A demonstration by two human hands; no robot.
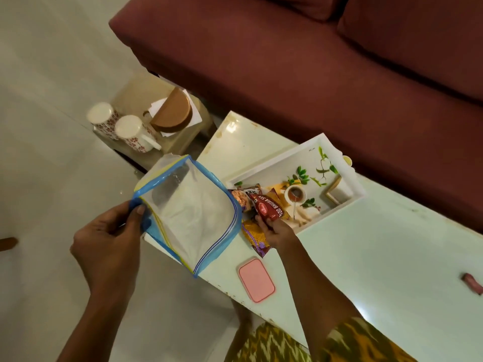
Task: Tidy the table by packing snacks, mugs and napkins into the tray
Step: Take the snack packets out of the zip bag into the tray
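Note:
My left hand point(109, 239) pinches the blue-edged rim of a clear zip bag point(190, 212), held open above the table's near-left corner. My right hand point(274, 231) grips a dark red snack packet point(268, 207) just beside the bag's mouth, at the near corner of the white leaf-printed tray point(347, 178). More snack packets point(244, 198) lie in the tray's near end, and a yellow packet point(254, 236) lies under my right hand. Two floral mugs point(125, 128) stand upside down on a small side table point(133, 92), next to a wooden napkin holder point(172, 112) with white napkins.
A pink lidded box point(256, 280) sits on the white table point(379, 257) near its front edge. A small pink object point(473, 282) lies at the far right. A maroon sofa point(287, 61) runs behind the table. Pale floor lies to the left.

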